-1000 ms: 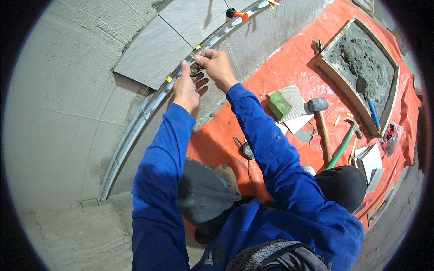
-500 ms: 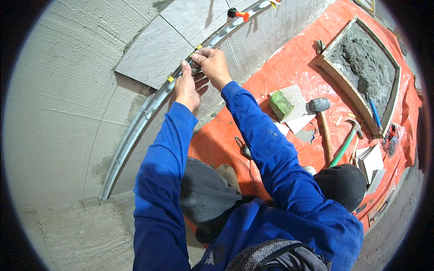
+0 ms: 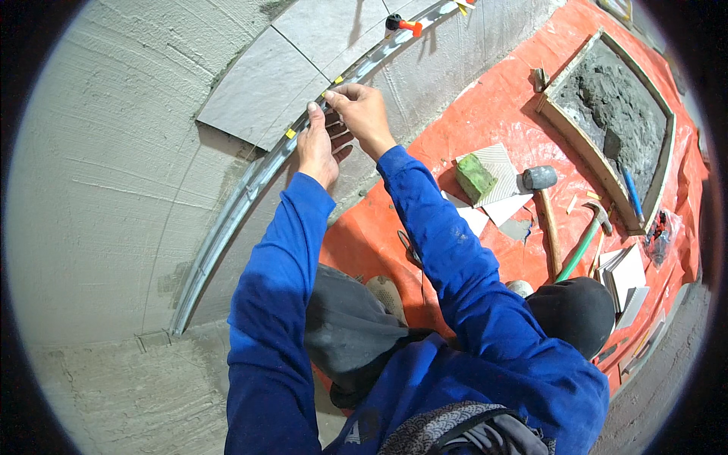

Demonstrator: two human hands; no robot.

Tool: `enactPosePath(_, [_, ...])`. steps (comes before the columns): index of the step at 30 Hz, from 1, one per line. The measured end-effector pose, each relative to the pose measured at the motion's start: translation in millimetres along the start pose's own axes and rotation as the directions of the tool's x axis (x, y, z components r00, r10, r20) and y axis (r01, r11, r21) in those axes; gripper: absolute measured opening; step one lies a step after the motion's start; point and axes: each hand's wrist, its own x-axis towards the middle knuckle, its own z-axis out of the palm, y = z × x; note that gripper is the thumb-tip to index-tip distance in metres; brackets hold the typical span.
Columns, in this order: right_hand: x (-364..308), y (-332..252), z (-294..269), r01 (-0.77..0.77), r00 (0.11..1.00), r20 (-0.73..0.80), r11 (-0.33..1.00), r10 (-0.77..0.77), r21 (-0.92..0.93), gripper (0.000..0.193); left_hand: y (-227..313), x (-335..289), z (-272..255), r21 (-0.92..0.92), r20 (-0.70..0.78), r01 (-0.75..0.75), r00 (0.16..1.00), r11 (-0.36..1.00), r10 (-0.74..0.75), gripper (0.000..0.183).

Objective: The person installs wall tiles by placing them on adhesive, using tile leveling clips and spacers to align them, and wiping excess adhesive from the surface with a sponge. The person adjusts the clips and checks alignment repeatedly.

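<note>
Grey wall tiles [image 3: 258,91] sit against the rough plastered wall, their lower edge along a curved metal rail [image 3: 216,231]. My right hand [image 3: 364,120] is closed in a pinch on a small yellow wedge [image 3: 326,94] at the rail, under the tile edge. Just left of it, my left hand [image 3: 318,152] is cupped, fingers apart, its thumb up by the rail; no held thing shows in it. Another yellow spacer [image 3: 290,133] sits on the rail near my left thumb, and one more [image 3: 338,80] lies beyond my right fingertips. Farther up, an orange-and-black tile leveller [image 3: 403,26] sticks out.
An orange sheet [image 3: 364,235] covers the floor to the right. On it lie a green sponge [image 3: 475,179], a rubber mallet [image 3: 540,179], a green-handled claw hammer [image 3: 580,246], tile pieces [image 3: 623,274] and a wooden-sided trough [image 3: 591,163] of grey mortar. My knees are near the wall.
The view has shifted slightly. Both hands stay at nearly the same place on the rail, the right still pinching the yellow wedge.
</note>
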Motion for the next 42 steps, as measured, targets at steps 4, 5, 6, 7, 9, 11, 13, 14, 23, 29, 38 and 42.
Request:
enactPosePath(4, [-0.6,2.0,-1.6,-0.001,1.0,-0.017,0.999,0.001,0.036,0.018,-1.4,1.9,0.6,-0.009,-0.005,-0.003,1.0,1.0,0.003,0.055])
enactPosePath(5, [0.5,3.1,-0.9,0.01,1.0,-0.026,1.0,-0.009,0.017,0.018,-1.7,2.0,0.7,-0.01,-0.004,0.001,1.0,1.0,-0.001,0.055])
enactPosePath(6, [2.0,3.9,0.2,0.02,0.999,-0.034,1.0,-0.02,0.0,0.019,-1.7,2.0,0.7,-0.011,-0.003,0.004,1.0,1.0,-0.004,0.056])
enactPosePath(7, [3.5,4.5,1.3,-0.015,0.998,-0.055,0.999,0.013,-0.04,0.019,-1.6,1.8,0.7,-0.011,-0.002,0.006,1.0,1.0,-0.006,0.056])
enactPosePath(9, [5.9,4.5,3.3,0.048,0.997,-0.057,0.996,-0.052,-0.072,0.02,-1.0,1.0,0.6,-0.012,0.005,0.008,1.0,1.0,-0.008,0.056])
enactPosePath(11, [6.5,2.8,4.3,0.055,0.995,-0.073,0.992,-0.063,-0.116,0.02,-0.2,0.1,1.1,-0.008,0.004,0.01,1.0,1.0,-0.01,0.057])
enactPosePath(13, [5.5,-0.5,4.9,0.027,0.995,-0.095,0.986,-0.043,-0.163,0.021,0.4,-0.8,1.8,0.0,-0.008,0.014,1.0,1.0,-0.014,0.058])
enactPosePath(14, [4.6,-2.4,5.0,0.047,0.993,-0.1,0.985,-0.065,-0.165,0.02,0.7,-1.3,2.3,-0.004,-0.009,0.013,1.0,1.0,-0.013,0.058])
enactPosePath(23, [4.0,-7.7,15.5,0.069,0.984,-0.141,0.969,-0.105,-0.235,0.016,3.4,-3.7,2.7,0.004,-0.035,0.016,0.999,1.0,-0.015,0.057])
enactPosePath(29, [3.0,-5.4,14.6,0.059,0.986,-0.14,0.975,-0.09,-0.212,0.017,2.0,-1.6,1.6,-0.004,-0.048,0.022,0.999,1.0,-0.022,0.058])
enactPosePath(38, [-16.1,-0.6,8.1,0.098,0.965,-0.226,0.983,-0.132,-0.154,0.026,0.7,-5.5,-3.1,0.078,0.025,0.039,0.999,0.996,-0.041,0.054])
enactPosePath(42, [-25.4,5.1,3.1,0.058,0.972,-0.221,0.991,-0.084,-0.121,0.025,-1.9,-11.5,-5.7,0.15,0.027,0.045,0.998,0.988,-0.05,0.051])
